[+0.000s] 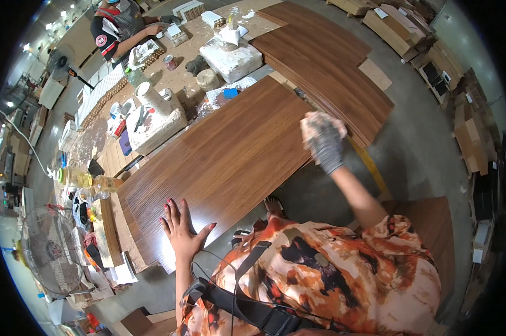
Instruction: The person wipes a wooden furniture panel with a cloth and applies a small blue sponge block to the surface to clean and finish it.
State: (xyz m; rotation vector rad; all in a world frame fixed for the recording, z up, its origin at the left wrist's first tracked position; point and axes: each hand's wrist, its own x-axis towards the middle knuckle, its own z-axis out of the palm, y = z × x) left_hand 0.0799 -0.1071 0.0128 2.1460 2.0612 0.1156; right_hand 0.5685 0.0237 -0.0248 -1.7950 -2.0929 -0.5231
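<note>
Pressing my bare left hand (181, 229) flat, fingers spread open, I hold down the near corner of a long brown wood-grain board (219, 162) that lies slanting across the table (96, 147) in front of me. My right hand (323, 141) wears a grey knitted glove and is closed around a pale crumpled cloth (319, 120), which sits against the board's far edge on my right. Just beyond that edge a stack of similar brown boards (326, 73) stretches away over the grey concrete floor (415, 145). On the table past my board stand two white blocks, one (155, 127) with a white jug on top, the other (232, 59) carrying a small white pot, and a blue sponge (230, 93) lies near the board's far end. Bottles and small jars crowd the table's left side, beside a wire-caged fan (51, 249). Another person (118, 28) leans over the table's far end, well apart from me.
</note>
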